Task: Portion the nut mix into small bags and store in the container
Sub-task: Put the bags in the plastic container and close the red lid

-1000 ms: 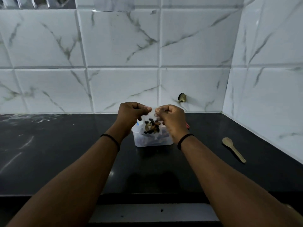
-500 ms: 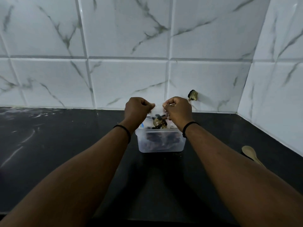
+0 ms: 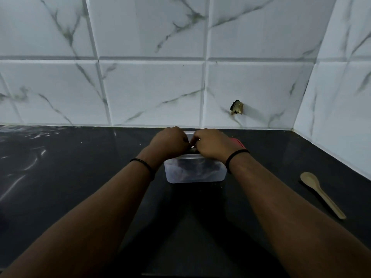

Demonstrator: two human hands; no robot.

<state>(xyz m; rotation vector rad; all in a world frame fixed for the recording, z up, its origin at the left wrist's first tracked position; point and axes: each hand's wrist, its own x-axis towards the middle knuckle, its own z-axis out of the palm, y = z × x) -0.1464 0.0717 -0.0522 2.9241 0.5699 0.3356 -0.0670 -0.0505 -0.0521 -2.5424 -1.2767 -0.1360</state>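
Left hand [image 3: 168, 141] and right hand [image 3: 211, 145], fingers curled together, pinching something hidden, over one translucent rectangular plastic container [image 3: 194, 171], one wooden spoon [image 3: 320, 192] on black tabletop [image 3: 80, 167]

A wooden spoon [image 3: 322, 195] lies flat on the black bench [image 3: 80, 177] at the right, bowl toward the wall and handle pointing near-right. White marble-veined tiles [image 3: 152, 93] cover the back wall and the right side wall (they meet in a corner at the far right). A small broken hole [image 3: 236, 107] shows low in one back tile.
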